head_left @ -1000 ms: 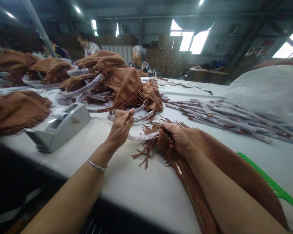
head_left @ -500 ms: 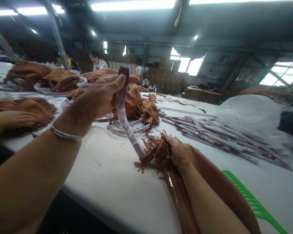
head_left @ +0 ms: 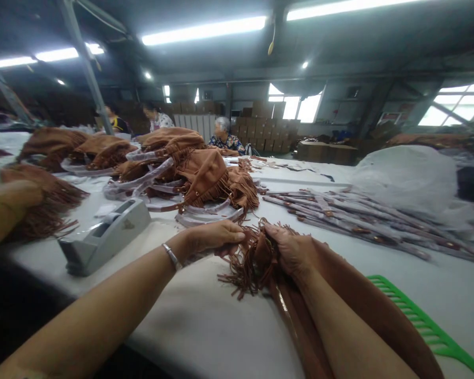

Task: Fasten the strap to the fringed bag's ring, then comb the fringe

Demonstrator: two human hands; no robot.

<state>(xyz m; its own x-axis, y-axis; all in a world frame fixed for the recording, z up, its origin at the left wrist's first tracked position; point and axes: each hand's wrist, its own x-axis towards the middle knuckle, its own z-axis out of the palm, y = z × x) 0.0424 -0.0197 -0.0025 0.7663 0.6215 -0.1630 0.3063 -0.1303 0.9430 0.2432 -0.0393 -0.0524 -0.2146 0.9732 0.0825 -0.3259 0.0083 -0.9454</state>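
We record a fringed tan suede bag (head_left: 263, 258) lying on the white surface (head_left: 189, 316) directly ahead of the person, its long axis running from the fringed end at centre down toward the lower right, beneath the right forearm (head_left: 351, 321). The right hand (head_left: 292, 252) is on the bag's upper end, its fingers (head_left: 280, 234) together and clamped on the gathered suede and fringe. The left hand (head_left: 211, 237) enters from the left, level with the fringe, and is the farther of the two from the bag's body; its fingers (head_left: 231, 237) are curled together, tips just beside the fringe, and we cannot tell whether they pinch anything. A grey tape dispenser (head_left: 105, 237) stands to the left, a heap of fringed bags with plastic-wrapped straps (head_left: 205, 179) lies beyond, loose wrapped straps (head_left: 363, 221) lie to the right, and a green toothed plastic strip (head_left: 422, 321) rests near the right edge
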